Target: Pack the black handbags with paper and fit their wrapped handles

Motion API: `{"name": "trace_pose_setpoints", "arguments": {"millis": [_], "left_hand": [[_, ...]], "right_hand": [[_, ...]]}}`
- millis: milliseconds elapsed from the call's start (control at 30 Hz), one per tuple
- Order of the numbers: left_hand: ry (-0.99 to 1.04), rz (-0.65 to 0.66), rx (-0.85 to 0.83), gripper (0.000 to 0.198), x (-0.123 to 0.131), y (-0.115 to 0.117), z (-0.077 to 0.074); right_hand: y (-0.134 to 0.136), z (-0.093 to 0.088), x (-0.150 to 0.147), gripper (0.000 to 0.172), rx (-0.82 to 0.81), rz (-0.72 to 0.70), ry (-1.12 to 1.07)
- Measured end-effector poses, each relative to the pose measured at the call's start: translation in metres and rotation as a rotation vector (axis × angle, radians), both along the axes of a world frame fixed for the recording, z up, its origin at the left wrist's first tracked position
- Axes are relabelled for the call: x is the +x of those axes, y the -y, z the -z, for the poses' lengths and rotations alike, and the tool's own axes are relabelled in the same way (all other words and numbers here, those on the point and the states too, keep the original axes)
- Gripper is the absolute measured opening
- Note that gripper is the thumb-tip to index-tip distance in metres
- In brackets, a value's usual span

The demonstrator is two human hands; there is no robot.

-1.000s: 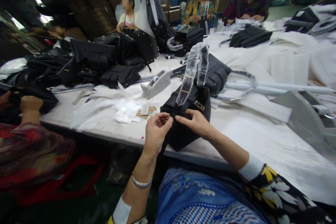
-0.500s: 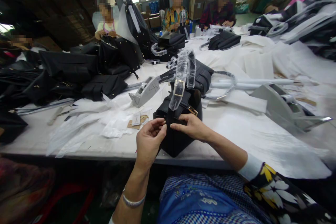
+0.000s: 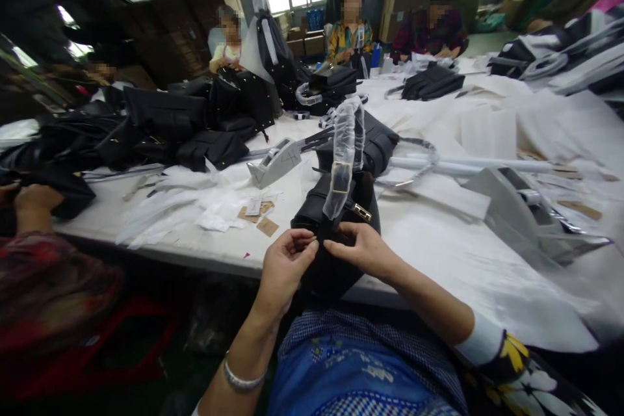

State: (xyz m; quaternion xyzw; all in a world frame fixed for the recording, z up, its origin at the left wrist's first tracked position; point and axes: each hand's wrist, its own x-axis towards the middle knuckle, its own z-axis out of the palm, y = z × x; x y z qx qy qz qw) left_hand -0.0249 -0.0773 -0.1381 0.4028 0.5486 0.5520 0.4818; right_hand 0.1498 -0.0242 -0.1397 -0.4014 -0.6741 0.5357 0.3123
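A black handbag (image 3: 331,273) stands at the table's front edge, its handle (image 3: 341,143) wrapped in clear plastic with a gold buckle. My left hand (image 3: 290,266) is at the bag's left side, thumb and fingertips pinched at the base of the handle strap. Opposite it, my right hand (image 3: 363,248) has its thumb and fingers closed on the bag's black side, below a gold clasp (image 3: 361,211). What lies between the fingertips is dark and too small to make out.
Grey tape dispensers stand left (image 3: 275,162) and right (image 3: 531,214) of the bag. Black bags (image 3: 166,110) pile up at left. White sheets (image 3: 468,273) cover the right side. Several people sit around the table; a person's hand (image 3: 36,201) is at far left.
The view has shifted left, bringing a person's hand into sight at far left. Both my hands stay at the same part of the bag, which sits slightly nearer my body.
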Motion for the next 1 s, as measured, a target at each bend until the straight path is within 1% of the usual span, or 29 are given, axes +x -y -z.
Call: {"name": "trace_pose_setpoints", "arguments": {"millis": [100, 200, 267, 367, 467, 600, 667, 733, 833, 867, 900, 933, 1000], "left_hand": [[-0.008, -0.026, -0.004, 0.028, 0.008, -0.001, 0.003], [-0.025, -0.042, -0.004, 0.026, 0.015, -0.003, 0.004], [-0.036, -0.056, 0.002, 0.027, 0.018, -0.003, 0.004], [-0.051, -0.061, 0.011, 0.032, 0.017, -0.002, 0.004], [-0.082, -0.037, 0.016, 0.036, 0.015, -0.004, 0.005], [-0.179, -0.042, 0.061, 0.027, 0.017, -0.006, 0.010], [-0.231, -0.065, 0.096, 0.021, 0.016, -0.004, 0.014], [-0.269, -0.086, 0.124, 0.020, 0.013, 0.002, 0.015], [-0.354, -0.173, 0.188, 0.022, 0.002, 0.012, 0.013], [-0.395, -0.204, 0.229, 0.026, -0.001, 0.015, 0.011], [-0.439, -0.216, 0.275, 0.036, -0.003, 0.018, 0.009], [-0.486, -0.198, 0.311, 0.051, -0.004, 0.020, 0.008], [-0.576, -0.097, 0.319, 0.092, -0.002, 0.022, 0.011]], "right_hand": [[-0.001, 0.006, 0.000, 0.026, -0.026, 0.042, -0.020], [0.000, 0.008, -0.001, 0.025, -0.017, 0.091, -0.038], [0.003, 0.007, -0.001, 0.023, 0.031, 0.111, -0.047], [0.009, 0.005, -0.002, 0.020, 0.117, 0.116, -0.048], [0.010, 0.004, -0.003, 0.015, 0.190, 0.137, 0.012], [0.006, 0.001, -0.004, 0.016, 0.278, 0.143, 0.145], [0.006, -0.003, -0.004, 0.018, 0.365, 0.141, 0.245], [0.010, -0.007, -0.003, 0.018, 0.492, 0.136, 0.325], [0.024, -0.013, -0.002, 0.018, 0.704, 0.145, 0.361], [0.030, -0.014, -0.002, 0.019, 0.775, 0.153, 0.351], [0.036, -0.015, -0.001, 0.020, 0.845, 0.160, 0.329], [0.042, -0.015, 0.001, 0.022, 0.907, 0.167, 0.296], [0.052, -0.012, 0.005, 0.026, 0.991, 0.206, 0.211]]}}
